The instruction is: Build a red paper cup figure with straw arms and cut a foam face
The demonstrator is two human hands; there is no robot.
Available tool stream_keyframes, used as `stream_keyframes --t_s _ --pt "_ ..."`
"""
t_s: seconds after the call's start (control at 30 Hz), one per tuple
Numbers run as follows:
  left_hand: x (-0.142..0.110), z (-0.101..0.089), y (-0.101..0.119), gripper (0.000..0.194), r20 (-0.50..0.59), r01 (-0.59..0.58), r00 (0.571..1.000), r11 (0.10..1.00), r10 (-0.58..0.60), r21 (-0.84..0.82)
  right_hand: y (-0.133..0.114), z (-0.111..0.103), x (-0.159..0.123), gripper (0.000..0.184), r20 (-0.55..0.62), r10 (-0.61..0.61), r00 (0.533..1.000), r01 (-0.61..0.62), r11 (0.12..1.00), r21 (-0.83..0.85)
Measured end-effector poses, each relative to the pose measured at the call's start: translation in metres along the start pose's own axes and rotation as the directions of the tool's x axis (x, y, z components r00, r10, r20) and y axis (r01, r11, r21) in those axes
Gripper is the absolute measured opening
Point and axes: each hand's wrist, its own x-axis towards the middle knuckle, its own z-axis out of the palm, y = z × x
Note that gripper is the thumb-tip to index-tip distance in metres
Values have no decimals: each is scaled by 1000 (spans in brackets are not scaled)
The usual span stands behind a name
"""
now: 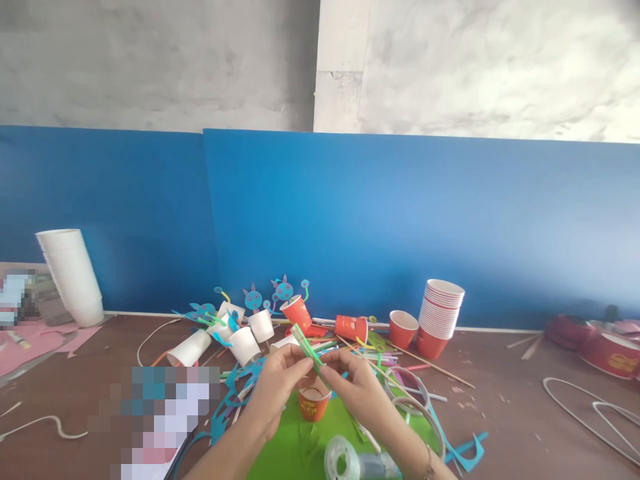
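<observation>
Both my hands are raised over the middle of the table, fingertips pinched on green drinking straws (303,339). My left hand (283,377) grips them from the left; my right hand (353,377) closes on their lower end. The straws tilt, upper end to the left; I cannot tell exactly how many there are. Just below my fingers an orange-red paper cup (314,407) stands upright on a green sheet (300,443). Near my right forearm lies a clear tape dispenser or spool (343,457), partly hidden by the arm.
White cups with blue paper figures (253,299) lie behind my left hand. Loose straws and sticks (387,357) and tape rolls (423,413) spread to the right. Stacked red cups (440,310) and white cups (70,277) stand before a blue partition (400,227). A cable (575,413) lies far right.
</observation>
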Motion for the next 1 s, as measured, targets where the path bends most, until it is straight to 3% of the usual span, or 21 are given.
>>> stream_keyframes --t_s 0.17,0.27,0.33,0.4,0.5,0.57,0.67,0.77,0.8,0.87,1.0 --pt "-5 3 4 35 108 31 993 998 -37 58 -2 -3 0 29 35 -13 999 8 992 130" --pt "-5 4 2 37 101 1 995 999 -5 34 -6 -5 0 31 64 38 997 -52 970 238" --pt "-4 4 -3 38 70 -101 993 994 98 40 -9 -6 0 34 31 101 994 -105 951 291" --pt "-4 3 -7 32 37 -271 963 949 268 164 -12 -5 -1 37 5 151 989 -145 940 310" --pt "-4 -2 -13 19 128 -511 849 735 512 446 -15 -4 -2 38 41 167 985 -172 938 300" --pt "-4 -6 -15 22 245 -614 771 587 587 527 -16 -3 -3 39 72 158 985 -173 943 285" --pt "-2 -13 -17 25 349 -717 669 445 656 537 -17 -3 -5 37 89 143 986 -163 942 294" --pt "2 -16 -21 27 406 -822 509 290 759 490 -18 -4 -5 32 97 131 987 -156 931 331" --pt "3 -16 -23 27 400 -834 478 262 782 485 -18 -4 -6 31 103 130 986 -158 926 344" --pt "3 -15 -27 25 349 -818 484 274 802 506 -18 -4 -5 29 117 126 985 -161 916 368" --pt "-2 -11 -36 16 196 -708 622 438 758 554 -17 -1 -6 31 150 104 983 -159 893 421"
